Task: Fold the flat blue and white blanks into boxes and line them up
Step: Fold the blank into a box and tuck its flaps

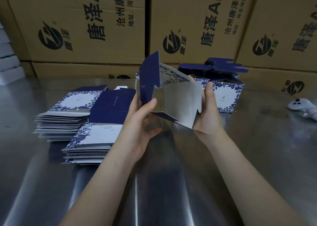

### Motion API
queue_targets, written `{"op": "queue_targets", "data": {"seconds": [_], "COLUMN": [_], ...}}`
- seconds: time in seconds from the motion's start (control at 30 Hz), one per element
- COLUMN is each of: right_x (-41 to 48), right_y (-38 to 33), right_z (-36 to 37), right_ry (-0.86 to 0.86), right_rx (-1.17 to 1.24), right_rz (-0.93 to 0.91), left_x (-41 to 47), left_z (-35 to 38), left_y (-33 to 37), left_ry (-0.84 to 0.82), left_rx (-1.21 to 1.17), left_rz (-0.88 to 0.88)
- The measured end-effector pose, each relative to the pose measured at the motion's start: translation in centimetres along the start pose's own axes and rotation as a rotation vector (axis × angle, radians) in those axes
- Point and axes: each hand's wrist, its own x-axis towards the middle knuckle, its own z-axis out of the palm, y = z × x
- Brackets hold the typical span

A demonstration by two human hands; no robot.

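I hold a half-opened blue and white blank [178,104] above the steel table, its silver inside facing me and a dark blue flap standing up at its left. My left hand [140,121] grips its left edge with the thumb on the silver face. My right hand [208,112] holds its right side, fingers behind. Left of my hands lie two stacks of flat blanks [68,117] [89,148], with a loose dark blue blank [111,105] on top. Behind my right hand stand folded boxes [226,91] with open blue flaps.
Large brown cartons [89,28] with black print form a wall along the far edge of the steel table [257,148]. A white controller [303,105] lies at the right edge. White foam pieces [8,62] are stacked at the far left.
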Motion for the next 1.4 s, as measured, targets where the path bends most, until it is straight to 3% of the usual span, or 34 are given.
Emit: {"op": "queue_targets", "data": {"seconds": [0.23, 0.5, 0.8, 0.9, 1.17, 1.4], "right_x": [-0.1, -0.7, -2.1, -2.2, -1.9, -1.9], "right_y": [-0.6, -1.9, -2.0, -2.5, -1.2, -0.1], "right_z": [-0.4, -0.2, -0.2, -0.6, -0.5, -0.7], "right_ry": [0.05, -0.001, -0.206, -0.224, 0.057, 0.373], "right_rx": [0.082, -0.135, -0.604, -0.781, -0.88, -0.876], "right_rz": [-0.01, -0.234, -0.274, -0.361, -0.612, -0.647], "left_x": [0.3, 0.5, 0.4, 0.4, 0.5, -0.2], "left_z": [0.3, 0.3, 0.3, 0.2, 0.6, 1.6], "left_y": [0.0, -0.2, -0.5, -0.4, -0.9, -1.3], "left_ry": [0.136, 0.241, 0.301, 0.298, 0.278, 0.265], "left_rx": [0.015, -0.021, 0.017, 0.062, 0.255, 0.394], "left_rz": [-0.036, -0.077, -0.078, -0.058, -0.016, 0.097]}}
